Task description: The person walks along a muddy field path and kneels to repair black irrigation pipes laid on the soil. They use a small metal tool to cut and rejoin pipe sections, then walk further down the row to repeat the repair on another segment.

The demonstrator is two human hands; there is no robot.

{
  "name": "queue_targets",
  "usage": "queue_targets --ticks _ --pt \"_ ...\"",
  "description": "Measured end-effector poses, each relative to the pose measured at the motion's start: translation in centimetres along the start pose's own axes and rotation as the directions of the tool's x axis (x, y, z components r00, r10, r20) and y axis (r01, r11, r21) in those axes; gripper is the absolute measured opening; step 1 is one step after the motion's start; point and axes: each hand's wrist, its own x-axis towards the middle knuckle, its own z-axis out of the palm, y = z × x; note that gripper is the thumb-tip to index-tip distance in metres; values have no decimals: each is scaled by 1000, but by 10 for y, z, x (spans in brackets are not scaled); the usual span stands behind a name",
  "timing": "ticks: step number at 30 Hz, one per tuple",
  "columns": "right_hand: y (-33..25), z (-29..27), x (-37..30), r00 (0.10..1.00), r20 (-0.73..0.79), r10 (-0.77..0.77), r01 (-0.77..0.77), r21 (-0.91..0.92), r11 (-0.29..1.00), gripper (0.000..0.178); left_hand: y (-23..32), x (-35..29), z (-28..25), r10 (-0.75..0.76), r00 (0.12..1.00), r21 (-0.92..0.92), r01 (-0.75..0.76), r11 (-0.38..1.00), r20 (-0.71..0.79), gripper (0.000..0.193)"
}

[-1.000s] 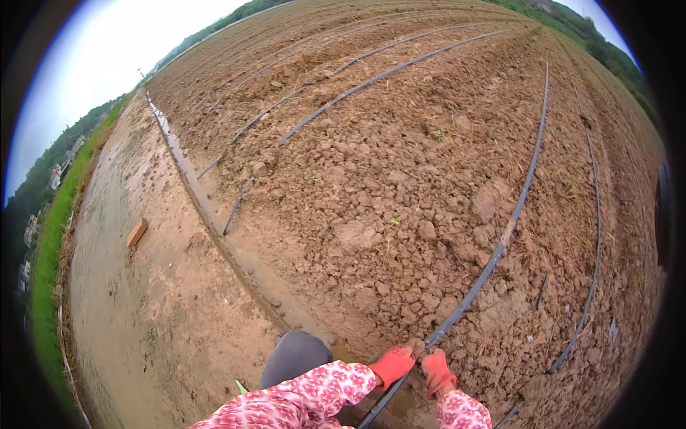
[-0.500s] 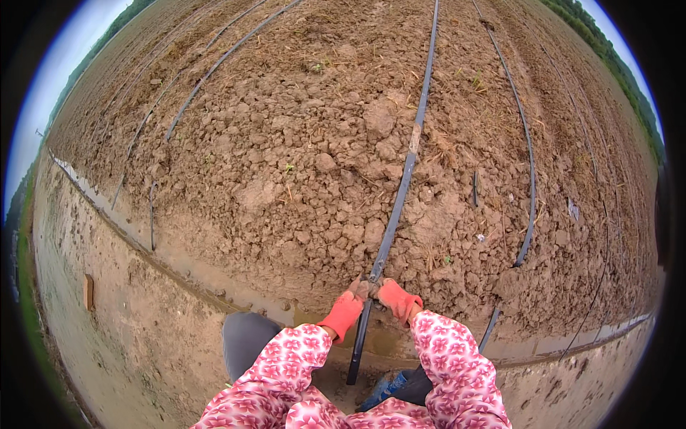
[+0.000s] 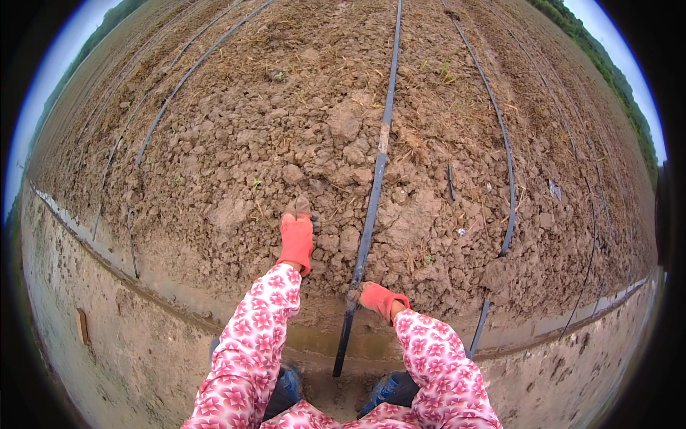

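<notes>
A flat black drip tape (image 3: 372,200) runs down the cloddy soil towards me, and its near end hangs over a muddy water channel. My right hand (image 3: 380,298), in a red-orange glove with muddy fingertips, is closed on the tape near that end. To the left of the tape, my left hand (image 3: 296,239), gloved alike, reaches forward over the clods. Its muddy fingers are curled together, and a small dark bit shows beside them. What it holds, if anything, I cannot make out.
More drip tapes lie at left (image 3: 166,104) and right (image 3: 509,179). A short black tube piece (image 3: 450,182) rests on the soil. The water channel (image 3: 371,347) crosses before my blue shoes (image 3: 382,392). A brown block (image 3: 82,326) lies at left.
My left hand has left the tape and moved forward and left over the soil. The right hand stays on the tape. The view has shifted slightly, and both shoes now show.
</notes>
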Motion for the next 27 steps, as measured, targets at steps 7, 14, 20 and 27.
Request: queue_targets --ticks 7,14,20,27 --pt "-34 -92 7 823 361 439 -561 395 728 32 78 110 70 117 917 190 -202 961 382 70" --pt "-21 -41 4 846 307 436 -533 462 709 58 74 170 141 -30 924 237 -66 969 380 71" --pt "-35 -65 7 661 443 606 -743 499 446 39 53 186 168 -187 919 479 -2 878 346 57" --pt "-28 -61 3 713 391 582 -690 538 484 48 60 164 165 -94 937 425 -62 903 337 59"
